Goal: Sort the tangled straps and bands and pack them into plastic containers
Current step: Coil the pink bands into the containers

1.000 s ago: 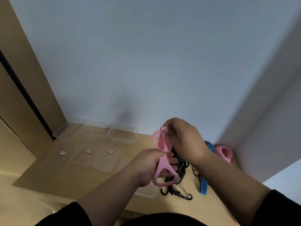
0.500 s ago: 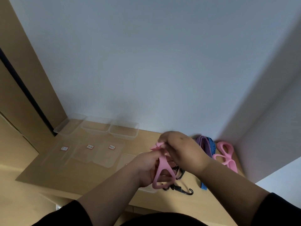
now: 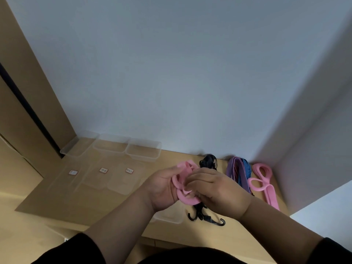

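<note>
The left hand (image 3: 162, 189) cups a soft pink rubber resistance band (image 3: 183, 184), fingers curled round its folded loops, while the right hand (image 3: 211, 187) pinches the same band from the other side, just above the light wooden tabletop (image 3: 47, 202). The job now looks like folding it compact: keep the loops flat and stacked, not twisted, so it fits one of the clear plastic containers (image 3: 143, 150) by the wall. The black hooked bungee cords (image 3: 205, 218) lie directly beneath; the band should stay clear of those hooks.
</note>
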### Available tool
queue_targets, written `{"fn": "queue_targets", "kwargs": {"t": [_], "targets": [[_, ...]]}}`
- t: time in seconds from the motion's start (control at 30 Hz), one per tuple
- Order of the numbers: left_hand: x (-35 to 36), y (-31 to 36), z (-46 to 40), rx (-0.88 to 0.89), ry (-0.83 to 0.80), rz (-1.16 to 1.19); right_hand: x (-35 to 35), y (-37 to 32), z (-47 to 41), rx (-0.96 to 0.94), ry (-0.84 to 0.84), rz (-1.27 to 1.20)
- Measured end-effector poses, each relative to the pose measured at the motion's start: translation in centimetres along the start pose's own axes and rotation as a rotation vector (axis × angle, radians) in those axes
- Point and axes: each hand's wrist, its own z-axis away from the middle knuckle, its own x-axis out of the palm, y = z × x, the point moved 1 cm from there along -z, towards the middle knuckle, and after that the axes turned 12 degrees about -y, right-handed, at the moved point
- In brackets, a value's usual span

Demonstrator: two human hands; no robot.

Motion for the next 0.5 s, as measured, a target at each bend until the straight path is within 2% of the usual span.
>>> {"fn": "queue_targets", "kwargs": {"t": [0.1,0.23,0.33,0.5], "targets": [[-0.2,-0.5,-0.6,0.013,0.126,-0.065,0.2,0.0,0.0,-0.013,-0.004,-0.001],[-0.4,-0.1,-0.9,0.037,0.236,0.006,0.1,-0.2,0.8,0.070,0.014,-0.019],[-0.8,0.3,-1.2,0.063,0.296,0.047,0.6,0.1,1.6,0.136,0.101,0.152],[0.3,0.5,-1.1,0.081,0.235,-0.075,1.5,0.9,1.8,0.124,0.172,0.220]]}}
